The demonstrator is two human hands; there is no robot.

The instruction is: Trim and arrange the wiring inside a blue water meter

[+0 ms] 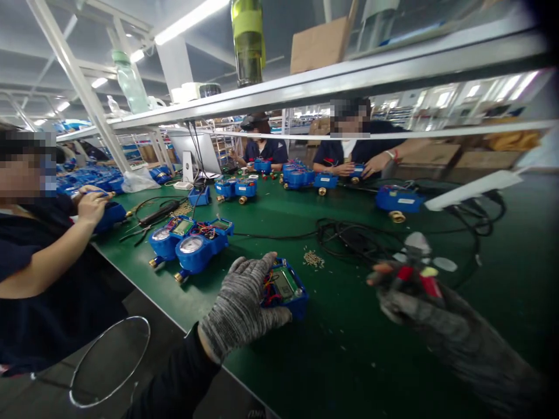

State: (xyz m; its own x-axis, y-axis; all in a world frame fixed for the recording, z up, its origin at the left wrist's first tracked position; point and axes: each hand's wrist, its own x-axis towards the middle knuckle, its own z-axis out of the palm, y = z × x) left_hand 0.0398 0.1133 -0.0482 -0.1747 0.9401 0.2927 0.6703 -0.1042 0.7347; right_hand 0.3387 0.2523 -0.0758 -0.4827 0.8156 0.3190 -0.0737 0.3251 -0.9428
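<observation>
Blue meter, wires showing, sits on the green tabletop in the grip of the half-curled left hand, while off to that hand's right I see the right hand wrapped around a blurred red-handled tool, with a scatter of small pieces beyond, between both.

Yellow-green bottle is just standing up on the shelf, cardboard box is sitting to its right, paler bottle is hanging out further left, and a monitor is standing lower down.
</observation>
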